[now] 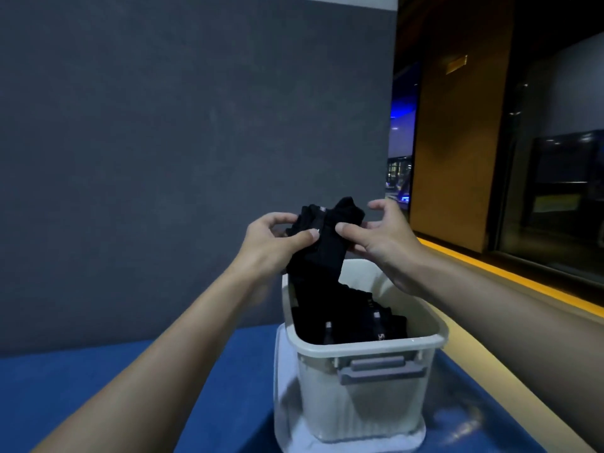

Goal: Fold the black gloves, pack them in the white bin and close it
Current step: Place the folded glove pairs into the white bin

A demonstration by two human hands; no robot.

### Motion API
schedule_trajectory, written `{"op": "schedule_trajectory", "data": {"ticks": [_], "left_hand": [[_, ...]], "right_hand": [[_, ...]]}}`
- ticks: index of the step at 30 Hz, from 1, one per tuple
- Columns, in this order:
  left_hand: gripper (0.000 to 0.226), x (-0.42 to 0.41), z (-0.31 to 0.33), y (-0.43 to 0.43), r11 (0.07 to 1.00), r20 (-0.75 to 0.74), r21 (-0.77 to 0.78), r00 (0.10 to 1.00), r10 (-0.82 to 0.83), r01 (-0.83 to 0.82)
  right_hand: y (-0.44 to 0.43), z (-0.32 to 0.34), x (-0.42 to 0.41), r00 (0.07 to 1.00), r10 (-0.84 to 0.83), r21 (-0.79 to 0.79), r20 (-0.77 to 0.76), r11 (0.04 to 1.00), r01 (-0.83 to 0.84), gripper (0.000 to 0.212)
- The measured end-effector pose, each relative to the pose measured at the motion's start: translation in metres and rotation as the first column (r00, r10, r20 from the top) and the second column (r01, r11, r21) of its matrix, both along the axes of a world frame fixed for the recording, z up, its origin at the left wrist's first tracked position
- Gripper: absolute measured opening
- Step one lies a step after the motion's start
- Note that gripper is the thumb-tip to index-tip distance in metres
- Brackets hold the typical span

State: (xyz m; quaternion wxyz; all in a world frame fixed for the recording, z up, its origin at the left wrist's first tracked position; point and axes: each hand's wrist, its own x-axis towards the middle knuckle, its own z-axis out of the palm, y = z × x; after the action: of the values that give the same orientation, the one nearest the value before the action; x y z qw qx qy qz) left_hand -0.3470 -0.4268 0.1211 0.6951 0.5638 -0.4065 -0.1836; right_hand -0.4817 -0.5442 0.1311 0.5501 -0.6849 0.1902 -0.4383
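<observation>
A black glove (322,237) is held up above the far side of the white bin (366,348). My left hand (274,240) pinches its left part between thumb and fingers. My right hand (382,237) pinches its right part, thumb on the near face. The glove's lower end hangs down to the bin's far left rim. Inside the bin lie several more black gloves (359,322) with small white tags. The bin stands open, with a grey latch handle (380,369) on its near side.
The bin stands on a translucent white lid (287,420) that lies on a blue table (98,387). A dark grey wall rises right behind the table. To the right runs a yellow-lit ledge (510,273) with dark glass behind it.
</observation>
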Motion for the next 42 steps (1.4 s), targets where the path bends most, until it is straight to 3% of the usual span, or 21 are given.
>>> {"op": "schedule_trajectory", "data": {"ticks": [6,13,18,20,23,26,30,36,38,42], "left_hand": [[0.039,-0.02,-0.012,-0.04,0.999,-0.059,0.021,0.998,0.03,-0.028],[0.046,-0.008,-0.023,-0.059,0.971,0.286,0.19,0.954,0.087,-0.145],[0.036,-0.003,-0.03,-0.08,0.943,0.446,0.283,0.894,0.033,-0.176],[0.034,-0.001,-0.034,-0.087,0.916,0.54,0.333,0.841,0.007,-0.222],[0.031,-0.002,-0.042,-0.093,0.893,0.637,0.365,0.77,-0.032,-0.265],[0.037,-0.004,-0.049,-0.097,0.863,0.745,0.38,0.663,-0.072,-0.333],[0.042,0.002,-0.049,-0.106,0.823,0.806,0.414,0.577,-0.134,-0.388],[0.044,0.003,-0.053,-0.111,0.782,0.839,0.472,0.481,-0.255,-0.407],[0.049,0.008,-0.053,-0.11,0.762,0.814,0.521,0.491,-0.31,-0.383],[0.091,0.021,-0.045,-0.104,0.658,0.668,0.71,0.539,-0.513,-0.253]], "right_hand": [[-0.015,-0.011,-0.021,0.992,0.066,-0.011,-0.107,0.998,-0.068,0.069],[-0.037,-0.019,-0.021,0.929,-0.066,-0.233,-0.364,0.972,-0.022,0.053],[-0.049,-0.028,-0.02,0.823,-0.21,-0.43,-0.528,0.902,-0.046,0.048],[-0.055,-0.034,-0.025,0.711,-0.27,-0.484,-0.649,0.868,-0.113,0.057],[-0.063,-0.045,-0.034,0.577,-0.252,-0.421,-0.777,0.89,-0.178,0.084],[-0.069,-0.057,-0.038,0.589,-0.194,-0.344,-0.785,0.927,-0.153,0.102],[-0.067,-0.058,-0.04,0.663,-0.174,-0.347,-0.729,0.928,-0.139,0.084],[-0.062,-0.059,-0.042,0.725,-0.104,-0.299,-0.681,0.943,-0.146,0.093],[-0.062,-0.06,-0.043,0.743,-0.074,-0.273,-0.665,0.95,-0.15,0.095],[-0.062,-0.06,-0.043,0.761,-0.023,-0.212,-0.649,0.966,-0.151,0.099]]}}
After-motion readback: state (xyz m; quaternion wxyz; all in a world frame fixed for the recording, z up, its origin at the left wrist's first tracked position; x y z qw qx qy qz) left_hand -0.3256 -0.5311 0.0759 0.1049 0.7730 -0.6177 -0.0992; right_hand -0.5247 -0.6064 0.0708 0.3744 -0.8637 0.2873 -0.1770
